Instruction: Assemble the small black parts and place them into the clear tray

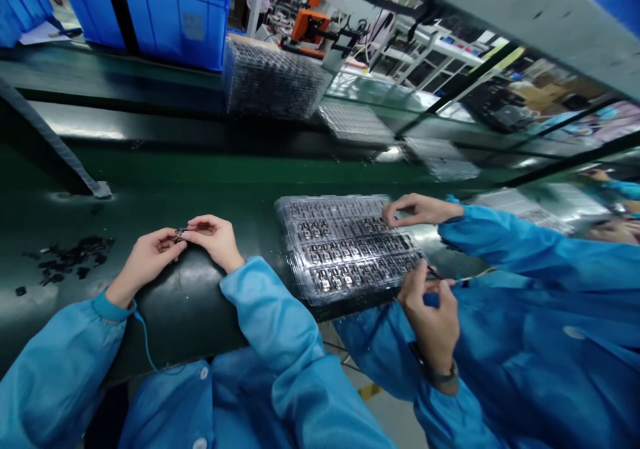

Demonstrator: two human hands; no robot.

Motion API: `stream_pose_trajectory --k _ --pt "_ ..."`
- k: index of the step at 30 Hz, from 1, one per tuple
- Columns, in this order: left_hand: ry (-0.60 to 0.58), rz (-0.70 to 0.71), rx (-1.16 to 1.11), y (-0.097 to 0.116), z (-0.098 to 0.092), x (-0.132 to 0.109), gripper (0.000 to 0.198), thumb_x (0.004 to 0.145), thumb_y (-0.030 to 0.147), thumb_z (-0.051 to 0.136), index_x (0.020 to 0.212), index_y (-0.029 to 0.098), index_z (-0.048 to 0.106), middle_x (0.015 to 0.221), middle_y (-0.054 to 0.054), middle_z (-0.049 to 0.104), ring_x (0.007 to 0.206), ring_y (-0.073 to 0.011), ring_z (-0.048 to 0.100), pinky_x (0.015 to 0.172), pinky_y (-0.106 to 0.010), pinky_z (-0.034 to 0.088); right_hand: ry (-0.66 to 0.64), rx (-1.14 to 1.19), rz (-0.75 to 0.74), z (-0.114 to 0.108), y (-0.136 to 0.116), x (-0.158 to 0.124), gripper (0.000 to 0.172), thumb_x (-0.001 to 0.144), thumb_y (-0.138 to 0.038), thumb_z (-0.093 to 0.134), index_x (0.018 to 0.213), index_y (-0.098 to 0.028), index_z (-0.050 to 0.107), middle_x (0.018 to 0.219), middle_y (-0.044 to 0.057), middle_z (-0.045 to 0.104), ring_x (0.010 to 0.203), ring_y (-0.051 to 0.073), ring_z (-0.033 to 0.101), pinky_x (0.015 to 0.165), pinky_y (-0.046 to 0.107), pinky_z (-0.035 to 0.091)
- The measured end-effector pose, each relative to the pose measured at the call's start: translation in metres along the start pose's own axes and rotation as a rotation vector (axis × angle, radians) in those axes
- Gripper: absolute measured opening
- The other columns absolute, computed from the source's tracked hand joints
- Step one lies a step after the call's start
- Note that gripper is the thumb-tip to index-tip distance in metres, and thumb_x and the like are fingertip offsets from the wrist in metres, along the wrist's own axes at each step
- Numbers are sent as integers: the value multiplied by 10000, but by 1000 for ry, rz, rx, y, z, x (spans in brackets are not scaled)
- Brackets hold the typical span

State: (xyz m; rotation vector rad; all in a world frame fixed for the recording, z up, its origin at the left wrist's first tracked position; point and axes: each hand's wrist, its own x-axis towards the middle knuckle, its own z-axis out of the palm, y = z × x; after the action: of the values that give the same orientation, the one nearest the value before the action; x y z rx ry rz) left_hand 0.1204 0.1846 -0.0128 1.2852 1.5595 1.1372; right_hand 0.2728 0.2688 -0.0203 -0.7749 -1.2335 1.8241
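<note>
Above the dark green bench, my left hand (153,259) and my right hand (215,237) meet fingertip to fingertip. Both pinch one small dark part (179,235) with a bit of shiny metal on it; the fingers cover most of it, so its exact kind cannot be made out. To the left of my left hand lies a loose pile of small black parts (75,259). Right of my right hand sits a clear plastic tray (295,262) with rows of small metallic parts (333,278) in its pockets.
A co-worker's hands (433,316) work at the tray's right side. Behind stand a stack of clear trays (275,79), a flat empty-looking tray (355,122) and a blue bin (170,19). A slanted post (55,139) meets the bench at left. A wrist cord (147,342) hangs from my left cuff.
</note>
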Motion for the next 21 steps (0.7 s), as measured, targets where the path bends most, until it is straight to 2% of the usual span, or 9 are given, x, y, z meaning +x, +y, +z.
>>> stream_pose_trajectory --k 10,13,17,19,21 --pt "-33 -16 -171 3 4 2 343 773 439 732 918 137 660 754 -28 645 573 -109 574 553 -225 470 -17 -140 -42 -1 0 -1 392 618 -376 889 921 -196 717 847 30 729 843 189 699 844 333 568" --pt "-14 -46 -258 3 4 4 343 743 422 764 887 136 643 734 -21 623 553 -100 558 526 -220 451 -15 -101 -66 -3 3 4 378 709 -421 833 987 -200 703 885 38 731 837 173 694 839 325 562" --pt "30 -94 -368 3 3 5 364 699 400 812 872 129 640 707 -24 619 516 -95 535 490 -226 422 57 -133 -33 -9 1 6 385 789 -493 745 1016 -187 695 862 43 725 720 139 661 702 278 545" --pt "84 -99 -413 4 3 6 362 687 391 827 875 129 662 700 -24 622 521 -92 521 488 -224 406 5 -230 16 -11 -4 1 388 777 -500 752 981 -173 708 822 45 723 670 133 640 635 258 518" --pt "150 -93 -479 5 3 7 346 669 376 842 860 131 689 730 -27 633 542 -82 498 497 -220 386 -80 -312 55 -9 -9 -8 377 765 -492 766 948 -165 726 820 53 732 665 140 642 637 264 514"
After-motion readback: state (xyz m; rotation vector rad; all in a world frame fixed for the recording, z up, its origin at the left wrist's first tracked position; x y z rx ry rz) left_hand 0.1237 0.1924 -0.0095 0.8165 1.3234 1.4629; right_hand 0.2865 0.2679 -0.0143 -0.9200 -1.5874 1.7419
